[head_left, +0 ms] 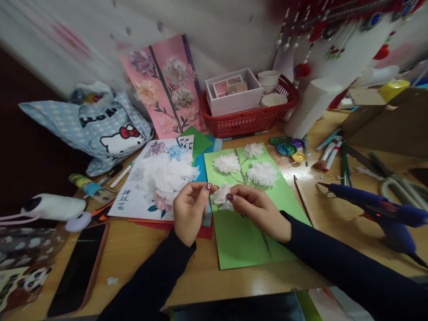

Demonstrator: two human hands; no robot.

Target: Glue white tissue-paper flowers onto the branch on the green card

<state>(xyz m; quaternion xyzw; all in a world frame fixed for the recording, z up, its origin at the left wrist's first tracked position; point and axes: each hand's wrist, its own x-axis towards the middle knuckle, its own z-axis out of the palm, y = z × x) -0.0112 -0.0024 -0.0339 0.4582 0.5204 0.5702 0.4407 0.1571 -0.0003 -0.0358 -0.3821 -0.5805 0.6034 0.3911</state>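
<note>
A green sheet [244, 240] lies on the table, with several white tissue flowers [262, 173] on a painted stem. My right hand [262, 209] pinches a small white tissue flower [222, 196] over the sheet's left part. Just left of it, my left hand [192, 209] is closed, thumb against index finger; what it holds, if anything, is too small to make out. Behind my left hand, a pile of white tissue pieces [163, 174] rests on a white sheet [125, 207] with printed flowers.
A blue glue gun [371, 200] and scissors [401, 189] lie at the right, near a brush [303, 200] and paint pots [288, 148]. Behind are a red basket [240, 122] and pink flower picture [163, 84]. At the left are a phone [78, 269] and checked bag [100, 127].
</note>
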